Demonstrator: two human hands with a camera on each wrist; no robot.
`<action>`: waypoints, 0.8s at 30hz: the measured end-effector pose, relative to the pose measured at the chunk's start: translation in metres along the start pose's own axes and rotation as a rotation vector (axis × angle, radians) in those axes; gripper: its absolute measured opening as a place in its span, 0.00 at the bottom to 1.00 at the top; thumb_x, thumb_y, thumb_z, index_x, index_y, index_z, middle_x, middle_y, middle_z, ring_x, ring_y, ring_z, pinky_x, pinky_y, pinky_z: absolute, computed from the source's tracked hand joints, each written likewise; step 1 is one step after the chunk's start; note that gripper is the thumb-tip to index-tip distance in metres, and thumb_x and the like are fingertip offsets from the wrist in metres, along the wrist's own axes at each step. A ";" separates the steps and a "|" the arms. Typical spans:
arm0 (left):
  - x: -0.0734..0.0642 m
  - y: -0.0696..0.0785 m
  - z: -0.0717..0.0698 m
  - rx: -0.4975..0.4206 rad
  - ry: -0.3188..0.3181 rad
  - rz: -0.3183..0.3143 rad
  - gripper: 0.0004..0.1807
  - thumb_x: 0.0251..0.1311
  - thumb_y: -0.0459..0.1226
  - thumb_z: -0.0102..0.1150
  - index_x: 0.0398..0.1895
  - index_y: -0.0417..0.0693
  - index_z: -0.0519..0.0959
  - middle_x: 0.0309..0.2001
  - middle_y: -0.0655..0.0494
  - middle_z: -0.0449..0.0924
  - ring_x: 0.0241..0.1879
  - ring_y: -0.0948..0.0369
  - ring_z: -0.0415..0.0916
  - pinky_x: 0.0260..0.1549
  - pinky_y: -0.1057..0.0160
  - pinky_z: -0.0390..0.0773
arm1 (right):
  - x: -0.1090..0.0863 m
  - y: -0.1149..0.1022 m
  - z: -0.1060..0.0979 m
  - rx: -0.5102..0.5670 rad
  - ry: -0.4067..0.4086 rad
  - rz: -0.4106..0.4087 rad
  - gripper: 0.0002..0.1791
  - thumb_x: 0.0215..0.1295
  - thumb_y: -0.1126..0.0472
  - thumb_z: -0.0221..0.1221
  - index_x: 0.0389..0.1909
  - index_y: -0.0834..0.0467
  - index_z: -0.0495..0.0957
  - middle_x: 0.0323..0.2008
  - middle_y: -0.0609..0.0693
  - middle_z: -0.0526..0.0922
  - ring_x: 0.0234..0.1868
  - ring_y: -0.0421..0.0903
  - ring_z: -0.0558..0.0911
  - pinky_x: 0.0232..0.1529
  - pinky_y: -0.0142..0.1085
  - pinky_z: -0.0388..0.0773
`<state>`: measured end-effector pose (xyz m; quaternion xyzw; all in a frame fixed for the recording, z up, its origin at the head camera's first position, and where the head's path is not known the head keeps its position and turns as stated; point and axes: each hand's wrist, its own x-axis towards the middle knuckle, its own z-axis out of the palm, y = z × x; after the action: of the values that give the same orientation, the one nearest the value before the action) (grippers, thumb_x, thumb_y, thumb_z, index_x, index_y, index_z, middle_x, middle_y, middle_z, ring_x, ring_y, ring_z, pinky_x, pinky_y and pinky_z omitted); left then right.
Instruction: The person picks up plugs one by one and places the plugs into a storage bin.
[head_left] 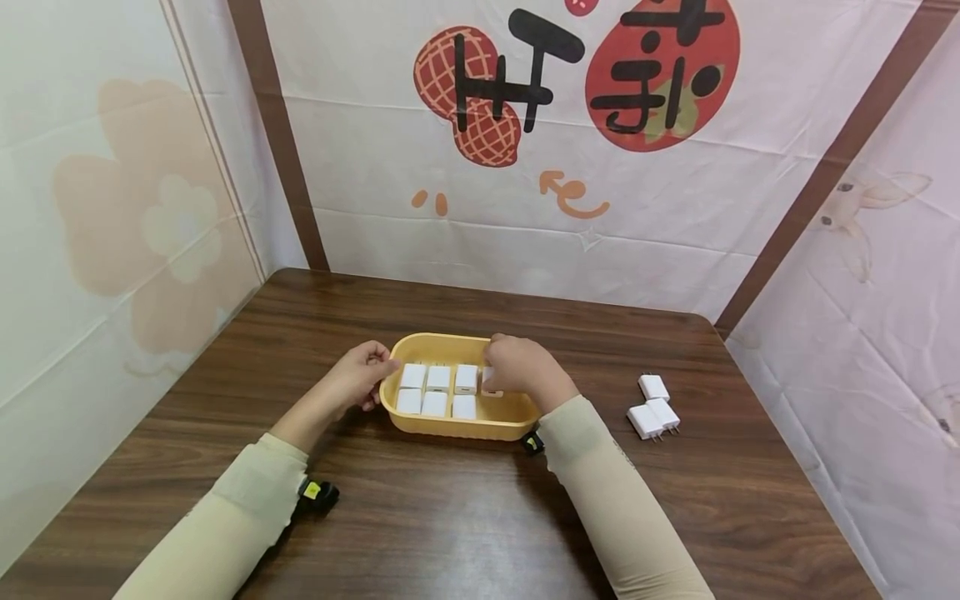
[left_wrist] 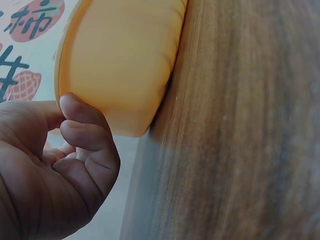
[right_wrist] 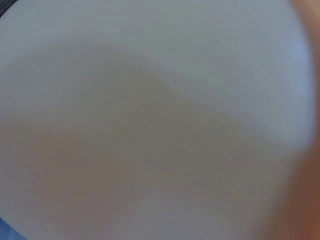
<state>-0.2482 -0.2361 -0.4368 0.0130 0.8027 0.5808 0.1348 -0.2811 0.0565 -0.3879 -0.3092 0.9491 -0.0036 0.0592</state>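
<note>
A yellow plastic basket (head_left: pixel 457 428) stands on the table with several white plug-in chargers (head_left: pixel 437 379) set in two rows inside. At its left end my left hand (head_left: pixel 360 373) pinches the rim between thumb and fingers; the left wrist view shows the fingertips right at the edge of the basket wall (left_wrist: pixel 115 60). My right hand (head_left: pixel 525 367) reaches over the far right side, fingers pointing down, and grips another white charger (head_left: pixel 492 388) at the right end of the back row. That charger is partly hidden by the fingers. The right wrist view is a pale blur.
To the right of the basket, three white chargers (head_left: pixel 652 412) lie close together on the brown wooden table (head_left: pixel 450 517), metal prongs showing. Printed cloth (head_left: pixel 345 142) hangs behind and at both sides of the table.
</note>
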 end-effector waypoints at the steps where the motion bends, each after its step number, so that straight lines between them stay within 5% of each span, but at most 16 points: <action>1: 0.000 0.000 0.000 -0.001 -0.001 0.000 0.14 0.77 0.42 0.52 0.48 0.39 0.66 0.22 0.54 0.70 0.16 0.60 0.70 0.14 0.64 0.71 | -0.001 0.001 -0.001 -0.001 0.000 -0.001 0.11 0.62 0.55 0.69 0.26 0.53 0.78 0.33 0.47 0.74 0.30 0.42 0.68 0.29 0.36 0.67; 13: 0.002 0.000 0.000 -0.013 -0.008 -0.004 0.14 0.77 0.42 0.52 0.49 0.39 0.66 0.24 0.52 0.70 0.17 0.60 0.70 0.15 0.64 0.71 | -0.015 0.002 -0.014 0.032 -0.006 -0.028 0.12 0.65 0.50 0.69 0.33 0.54 0.80 0.36 0.48 0.73 0.29 0.43 0.69 0.31 0.38 0.68; 24: 0.003 -0.003 -0.002 -0.010 -0.016 0.007 0.14 0.77 0.42 0.52 0.49 0.39 0.66 0.23 0.51 0.70 0.17 0.60 0.69 0.14 0.64 0.71 | -0.026 0.003 -0.016 -0.003 -0.002 -0.035 0.20 0.66 0.49 0.69 0.53 0.57 0.84 0.47 0.50 0.79 0.38 0.45 0.80 0.43 0.41 0.81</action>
<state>-0.2513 -0.2387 -0.4391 0.0199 0.7985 0.5853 0.1391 -0.2638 0.0733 -0.3692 -0.3257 0.9436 -0.0028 0.0593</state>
